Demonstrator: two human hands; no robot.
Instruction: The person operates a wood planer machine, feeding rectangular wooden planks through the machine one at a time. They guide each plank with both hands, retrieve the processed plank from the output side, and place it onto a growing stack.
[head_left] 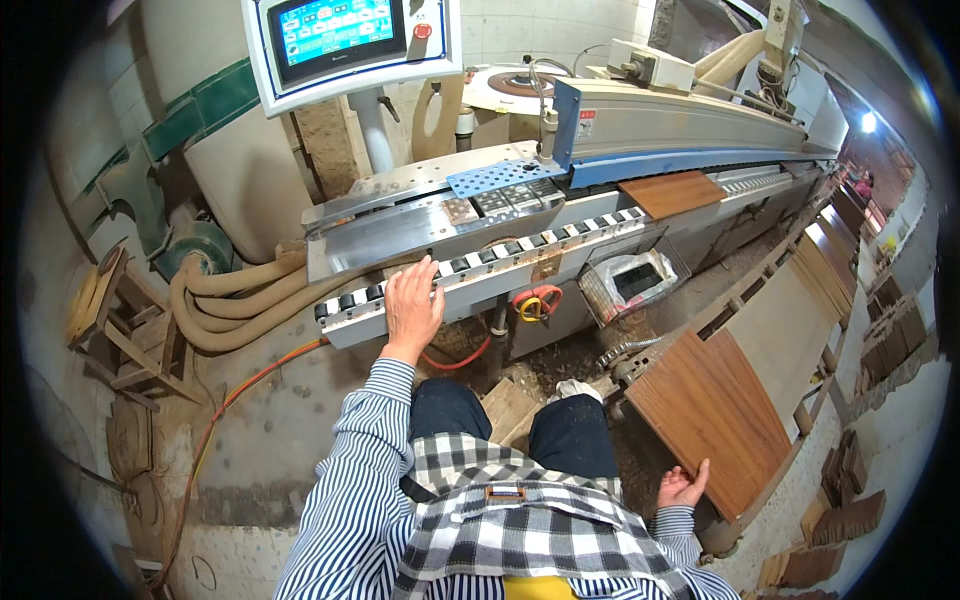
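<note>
My left hand [412, 305] lies on the roller rail [462, 275] along the near side of a long woodworking machine, fingers stretched out and holding nothing. To the lower right, my right hand [683, 488] is palm up with its fingers apart, beside the near edge of a brown wood-grain panel [712, 415]. Whether it touches that edge I cannot tell. The panel rests on a long rack. Farther along the machine, another brown panel [672, 193] sits partly under the beige beam [690, 125] with its blue lower edge.
A control screen [340, 35] with a red button [423, 31] stands at the upper left. Thick hoses [235, 305] and a wooden stool [140, 335] are on the left. Red-and-yellow-handled tools [537, 303] hang beside a wire basket [632, 280]. Stacked boards [893, 335] line the right.
</note>
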